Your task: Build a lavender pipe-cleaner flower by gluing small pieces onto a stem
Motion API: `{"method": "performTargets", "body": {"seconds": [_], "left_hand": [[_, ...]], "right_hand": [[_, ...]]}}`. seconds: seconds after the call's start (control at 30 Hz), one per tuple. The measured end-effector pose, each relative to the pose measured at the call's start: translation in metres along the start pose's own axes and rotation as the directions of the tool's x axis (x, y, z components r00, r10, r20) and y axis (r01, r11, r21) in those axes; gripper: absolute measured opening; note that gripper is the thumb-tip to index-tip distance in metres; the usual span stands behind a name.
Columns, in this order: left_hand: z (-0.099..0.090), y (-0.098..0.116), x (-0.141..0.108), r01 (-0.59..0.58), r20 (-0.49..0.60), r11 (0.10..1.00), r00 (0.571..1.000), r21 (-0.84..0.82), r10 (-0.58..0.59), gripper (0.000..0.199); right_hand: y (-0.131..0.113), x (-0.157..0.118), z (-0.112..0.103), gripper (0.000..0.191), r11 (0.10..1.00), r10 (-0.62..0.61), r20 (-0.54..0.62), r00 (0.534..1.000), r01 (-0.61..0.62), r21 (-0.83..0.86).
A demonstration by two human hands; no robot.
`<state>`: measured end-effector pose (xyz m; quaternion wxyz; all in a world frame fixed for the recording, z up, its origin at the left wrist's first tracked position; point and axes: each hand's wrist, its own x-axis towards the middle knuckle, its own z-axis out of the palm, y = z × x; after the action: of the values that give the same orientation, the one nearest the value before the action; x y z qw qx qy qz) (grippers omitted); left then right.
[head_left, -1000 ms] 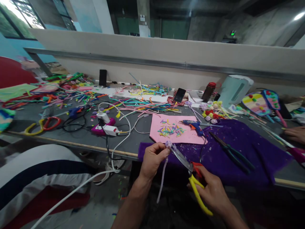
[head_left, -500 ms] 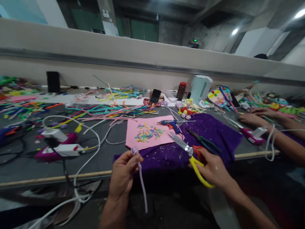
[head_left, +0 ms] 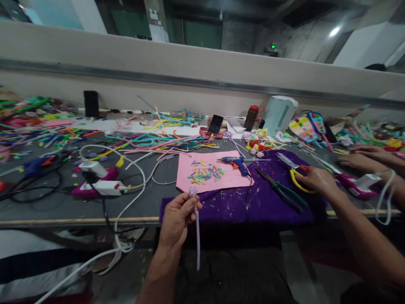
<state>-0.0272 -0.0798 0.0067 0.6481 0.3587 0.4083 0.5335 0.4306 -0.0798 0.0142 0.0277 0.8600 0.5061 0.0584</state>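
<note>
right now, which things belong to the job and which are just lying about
In the job:
lilac stem with bunched head, in left hand
yellow-and-red-handled scissors, at right hand

Seemingly lying about:
red-lidded brown bottle
pale green jug

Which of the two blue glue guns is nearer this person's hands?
The glue gun mostly on the pink sheet, beside the cut pieces; the other glue gun lies off at the far left.

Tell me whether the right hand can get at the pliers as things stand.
Probably yes: the pliers lie close to the right hand on the purple cloth, with nothing on top of them. But that hand holds the scissors, so it would likely have to let go first.
</note>
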Motion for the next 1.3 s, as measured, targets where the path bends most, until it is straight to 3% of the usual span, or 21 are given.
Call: {"method": "performTargets", "body": {"seconds": [0.1,0.2,0.3,0.37,0.43,0.53,0.63,0.83,1.1,1.3], "left_hand": [[-0.004,-0.004,0.001,-0.005,-0.011,1.0,1.0,0.009,0.005,0.02],[-0.005,-0.006,0.0,0.007,-0.01,1.0,1.0,0.019,-0.007,0.019],[-0.003,-0.006,-0.001,0.029,-0.006,0.999,1.0,0.025,-0.029,0.019],[-0.002,-0.006,-0.002,0.036,-0.012,0.999,0.999,0.021,-0.036,0.02],[-0.001,-0.007,-0.002,0.033,-0.018,0.999,0.999,0.008,-0.032,0.021],[-0.002,-0.008,-0.001,0.015,-0.013,1.0,1.0,-0.026,-0.015,0.021],[-0.004,-0.009,0.0,-0.006,-0.013,0.999,1.0,-0.045,0.005,0.022],[-0.009,-0.006,0.002,-0.019,-0.029,0.998,0.999,-0.054,0.017,0.021],[-0.005,-0.006,0.011,0.016,0.059,0.997,0.998,-0.071,-0.012,0.016],[-0.005,-0.003,0.012,0.064,0.115,0.996,0.992,-0.069,-0.056,0.018]], "right_hand": [[0.002,0.013,0.01,0.057,0.998,-0.066,0.135,0.989,0.064,0.017],[0.001,0.012,0.009,0.055,0.992,-0.127,0.167,0.978,0.122,0.036],[-0.005,-0.001,-0.004,0.056,0.993,-0.12,0.097,0.988,0.12,0.008],[-0.016,-0.016,-0.017,0.055,0.995,-0.092,-0.037,0.995,0.091,-0.04],[-0.035,-0.035,-0.029,0.05,0.989,-0.147,-0.145,0.978,0.149,0.006],[-0.077,-0.064,-0.042,0.041,0.91,-0.343,-0.201,0.918,0.377,0.17],[-0.126,-0.083,-0.047,0.028,0.756,-0.557,-0.184,0.81,0.586,0.292],[-0.199,-0.067,-0.044,0.02,0.61,-0.712,-0.212,0.67,0.739,0.286],[-0.248,-0.038,-0.03,0.022,0.653,-0.694,-0.198,0.692,0.721,0.231],[-0.26,-0.036,-0.015,0.016,0.658,-0.665,-0.23,0.711,0.703,0.27]]}}
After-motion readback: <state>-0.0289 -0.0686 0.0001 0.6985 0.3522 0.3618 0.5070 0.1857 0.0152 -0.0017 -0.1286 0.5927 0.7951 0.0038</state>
